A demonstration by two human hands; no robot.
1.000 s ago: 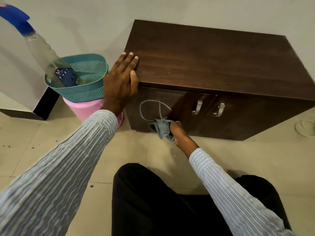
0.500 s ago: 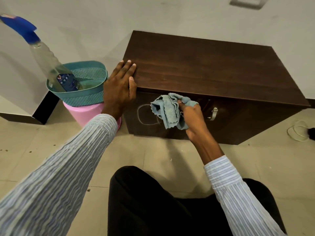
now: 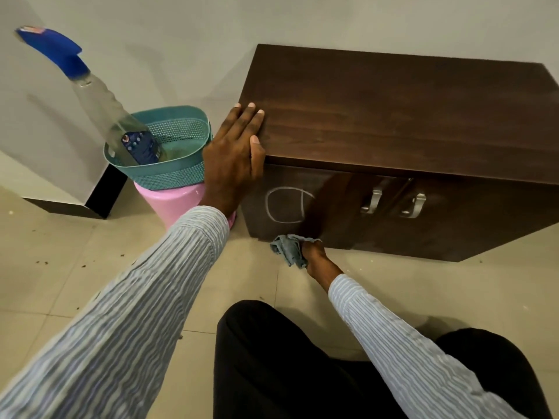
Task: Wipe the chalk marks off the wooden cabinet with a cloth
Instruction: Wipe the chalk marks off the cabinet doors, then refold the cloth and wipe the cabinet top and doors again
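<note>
Chalk marks (image 3: 289,205) are on the left door of the cabinet (image 3: 393,122): a rounded outline with one upright stroke at its right side. The part right of this stroke is gone, and there the wood shows a darker, cleaner band. Half a second ago the cloth (image 3: 287,248) was high, at the top edge of the door; now it is low, at the bottom edge, near the floor. So one downward pass is finished, and it took away only the right part of the drawing.

The right hand (image 3: 314,252) is clenched around the bunched cloth, which hangs below the marks and no longer covers them. The left hand (image 3: 234,155) lies flat and released on the top corner of the cabinet, as before, to steady the body.

In my judgement the work is partly done. The next pass should begin more to the left and cover the whole outline. A basket (image 3: 169,164) with a spray bottle (image 3: 99,107) stands beside the cabinet, untouched.
</note>
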